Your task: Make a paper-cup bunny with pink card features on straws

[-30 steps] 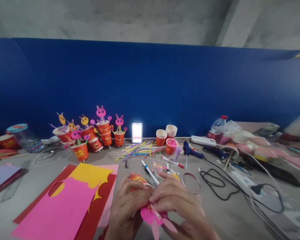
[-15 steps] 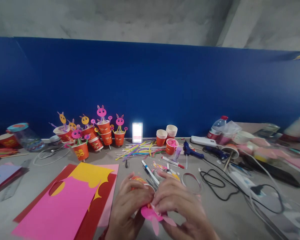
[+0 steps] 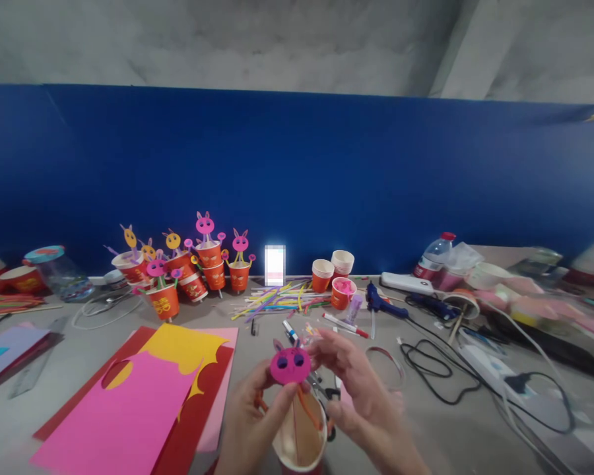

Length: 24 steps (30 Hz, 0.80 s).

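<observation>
A pink paper rabbit head [image 3: 290,367] with ears and drawn dark eyes faces me, above a paper cup [image 3: 301,455] seen from over its rim. Orange pipe cleaners [image 3: 309,410] run from under the head toward the cup's mouth. My left hand [image 3: 250,412] pinches the head's lower left edge between thumb and fingers. To the right, my right hand [image 3: 363,396] is open, fingers curved and apart, its thumb close to the orange pipe cleaner end. Partly hidden behind the cup and hands lie scissors [image 3: 318,384].
Finished rabbit cups [image 3: 162,302] stand at the back left. Pink paper [image 3: 123,415] and other coloured sheets lie on the left. Pipe cleaners [image 3: 272,300], stacked cups [image 3: 321,276] and a blue glue gun [image 3: 383,303] are farther back. Black cable [image 3: 435,369] and a power strip [image 3: 490,369] lie right.
The pink rabbit head has turned upright to face me, and the cup's open mouth now shows below it. My right hand has come away from the head and spread open.
</observation>
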Motion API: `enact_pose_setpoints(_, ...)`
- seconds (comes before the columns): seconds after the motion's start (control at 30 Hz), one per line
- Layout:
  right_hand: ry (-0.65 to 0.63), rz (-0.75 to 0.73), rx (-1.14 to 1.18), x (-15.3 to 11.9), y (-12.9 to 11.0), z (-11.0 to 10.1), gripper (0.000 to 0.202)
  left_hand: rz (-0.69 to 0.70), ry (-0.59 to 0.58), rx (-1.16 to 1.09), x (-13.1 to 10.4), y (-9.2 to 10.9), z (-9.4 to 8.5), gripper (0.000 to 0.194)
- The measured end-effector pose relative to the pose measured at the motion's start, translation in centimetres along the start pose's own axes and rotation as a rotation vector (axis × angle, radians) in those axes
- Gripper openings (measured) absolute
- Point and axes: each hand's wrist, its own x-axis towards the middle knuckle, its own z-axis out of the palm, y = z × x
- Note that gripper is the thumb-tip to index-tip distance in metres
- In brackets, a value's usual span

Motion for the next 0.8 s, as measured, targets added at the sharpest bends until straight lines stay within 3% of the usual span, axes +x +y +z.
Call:
enact_pose_setpoints(0.17,0.007,0.188,0.329,-1.6,3.6,1.0,0.074,-0.238,0.030,-0.204,0.6,-1.0,-0.3,0.035)
enact_pose_setpoints(0.27,-0.073,0.253,0.423,-3.4,5.9,2.5,0.095,-0.283,0.087,-0.272,1.1,-1.1,-0.3,0.034)
enact_pose_setpoints(0.37,-0.049,0.275,0.414,-4.7,7.3,4.2,0.107,-0.305,0.108,-0.307,1.5,-1.0,0.1,0.033)
enact_pose_setpoints(0.6,0.076,0.313,0.453,-4.4,7.5,5.2,0.097,-0.249,0.096,-0.411,0.7,-2.8,-0.5,0.044)
enact_pose_setpoints(0.8,0.073,0.303,0.477,-3.3,6.8,5.5,0.094,-0.260,-0.081,-0.407,-1.4,-3.5,-0.7,0.061)
